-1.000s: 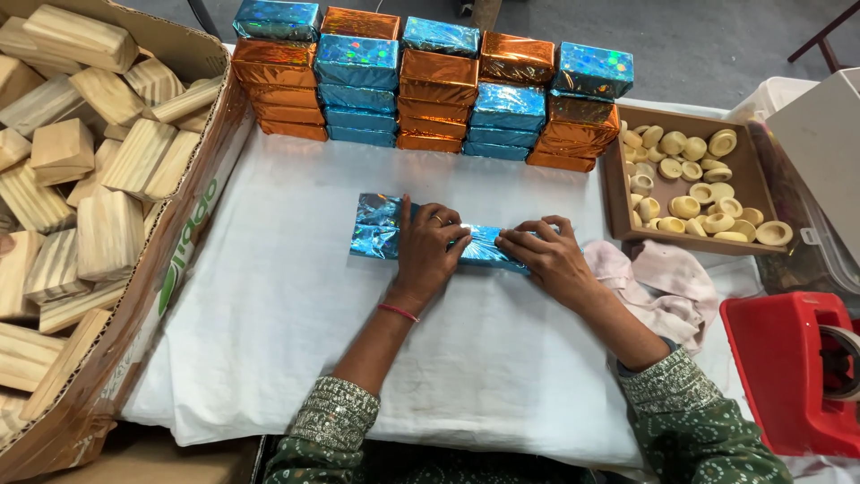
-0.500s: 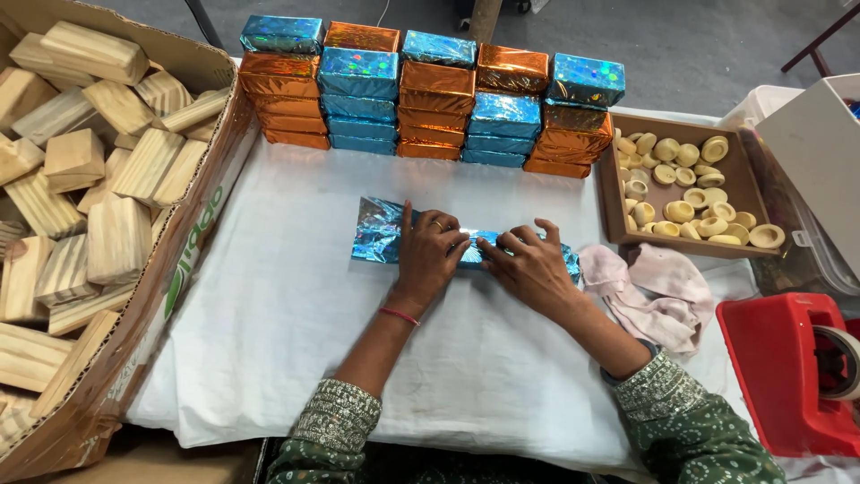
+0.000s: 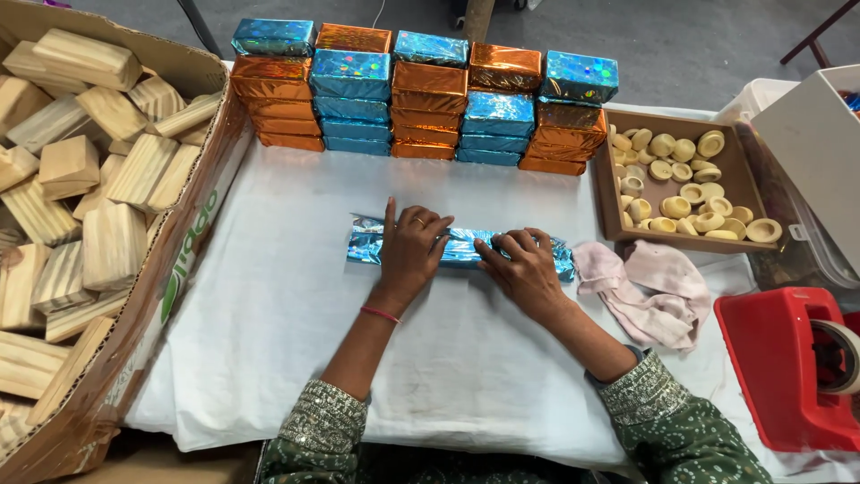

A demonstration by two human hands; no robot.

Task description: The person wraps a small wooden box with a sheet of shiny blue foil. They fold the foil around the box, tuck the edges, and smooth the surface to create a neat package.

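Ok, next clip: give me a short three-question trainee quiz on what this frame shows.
1. True or false: both hands press on the blue foil parcel.
2. Which lies just right of the parcel? A) pink cloth B) wooden blocks C) wrapped stack
3. What does the brown tray hold?

Key
1. True: the left hand lies flat on it and the right hand presses beside it.
2. A.
3. Small pale round cups.
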